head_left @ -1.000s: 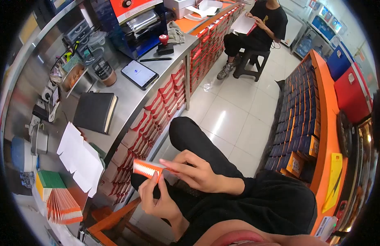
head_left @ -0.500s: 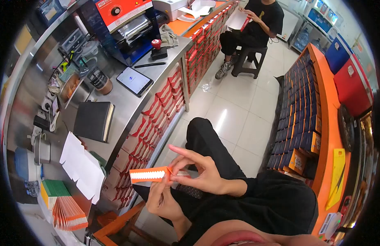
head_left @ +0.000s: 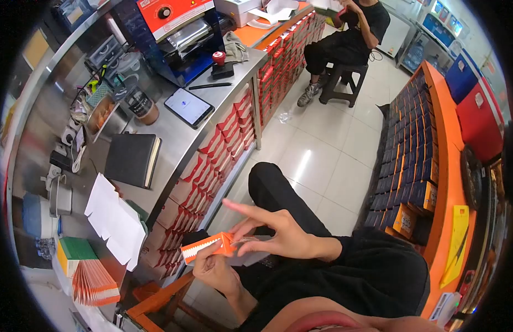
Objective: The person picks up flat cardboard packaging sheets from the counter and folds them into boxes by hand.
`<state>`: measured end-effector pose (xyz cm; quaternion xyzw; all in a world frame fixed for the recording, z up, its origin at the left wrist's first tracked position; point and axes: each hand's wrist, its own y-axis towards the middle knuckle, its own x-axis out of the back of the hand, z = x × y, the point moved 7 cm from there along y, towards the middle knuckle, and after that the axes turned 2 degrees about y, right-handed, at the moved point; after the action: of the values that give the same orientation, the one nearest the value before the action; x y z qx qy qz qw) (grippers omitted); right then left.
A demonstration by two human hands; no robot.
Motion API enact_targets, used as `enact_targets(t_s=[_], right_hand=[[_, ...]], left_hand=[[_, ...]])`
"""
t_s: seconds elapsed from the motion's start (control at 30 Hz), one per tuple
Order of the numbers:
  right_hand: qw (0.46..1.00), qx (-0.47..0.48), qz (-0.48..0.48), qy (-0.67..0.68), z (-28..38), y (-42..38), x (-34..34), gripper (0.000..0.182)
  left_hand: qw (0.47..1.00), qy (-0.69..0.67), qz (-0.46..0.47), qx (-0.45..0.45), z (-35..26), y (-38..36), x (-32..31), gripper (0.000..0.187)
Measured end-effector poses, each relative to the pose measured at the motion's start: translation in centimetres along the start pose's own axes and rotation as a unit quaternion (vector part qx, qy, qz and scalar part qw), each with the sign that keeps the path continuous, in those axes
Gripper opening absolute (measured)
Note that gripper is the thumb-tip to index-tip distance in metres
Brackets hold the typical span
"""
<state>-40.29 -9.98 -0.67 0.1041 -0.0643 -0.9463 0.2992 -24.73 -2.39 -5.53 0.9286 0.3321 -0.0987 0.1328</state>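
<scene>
My left hand is closed around a small orange box with a white zigzag-edged panel. Its thumb lies along the box's side. At the box's right end, my right hand has its thumb and bent fingers on the end flaps, while the index finger points out to the left. The flaps are partly hidden by my fingers. Both hands are above my lap, off the counter's edge.
On the steel counter lie a white die-cut sheet, a black notebook, a phone and a fanned stack of orange cartons. Red-white boxes fill the space below. A person sits on a stool.
My left hand and the box have tilted and shifted slightly, with the thumb now over the panel. My right fingers have spread from their pinch. The seated person has raised their hands.
</scene>
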Motion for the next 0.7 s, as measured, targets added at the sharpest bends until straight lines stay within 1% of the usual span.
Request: enact_targets(t_s=[0.07, 0.17, 0.2, 0.27, 0.3, 0.4, 0.47, 0.57, 0.6, 0.67, 0.7], right_hand=[[0.996, -0.014, -0.033, 0.087, -1.2, -0.1, 0.2, 0.077], [0.998, 0.004, -0.034, 0.043, -1.6, -0.3, 0.5, 0.08], [1.0, 0.008, -0.026, 0.011, -1.4, -0.3, 0.4, 0.08], [0.998, 0.018, -0.01, -0.055, -0.5, -0.3, 0.3, 0.078], [0.998, 0.019, -0.012, -0.058, -0.4, -0.3, 0.3, 0.078], [0.997, 0.027, -0.027, -0.065, 0.0, -0.4, 0.2, 0.077], [0.996, 0.043, -0.042, -0.068, -0.2, -0.5, 0.1, 0.077], [0.992, -0.002, -0.064, 0.108, -1.7, -0.9, 0.0, 0.075], [0.996, 0.004, -0.06, 0.064, -1.4, -0.9, -0.2, 0.075], [0.998, 0.017, -0.051, -0.025, -0.5, -0.7, -0.3, 0.075], [1.0, 0.002, -0.022, -0.011, -0.9, -0.5, -0.4, 0.075]], left_hand=[[1.0, 0.013, -0.012, 0.007, 0.8, 0.2, 0.9, 0.02], [0.999, 0.01, -0.016, 0.028, 1.3, -0.1, 1.1, 0.019], [0.999, 0.005, -0.015, 0.036, 1.3, -0.2, 1.0, 0.019], [0.999, 0.041, -0.024, 0.014, 0.5, -0.5, 0.2, 0.017], [0.998, 0.059, -0.028, 0.004, 0.2, -0.6, -0.2, 0.016], [0.998, 0.04, -0.036, 0.032, 0.8, -0.6, -0.1, 0.014], [0.998, 0.017, -0.049, 0.035, 0.3, -1.0, -0.7, 0.013], [0.999, 0.009, -0.051, 0.013, -0.2, -1.4, -1.1, 0.012], [0.999, 0.011, -0.05, 0.003, -0.4, -1.6, -1.0, 0.013], [0.998, 0.0, -0.062, 0.032, -0.4, -1.6, -1.2, 0.014], [0.997, -0.005, -0.069, 0.046, -0.3, -1.7, -1.2, 0.015]])
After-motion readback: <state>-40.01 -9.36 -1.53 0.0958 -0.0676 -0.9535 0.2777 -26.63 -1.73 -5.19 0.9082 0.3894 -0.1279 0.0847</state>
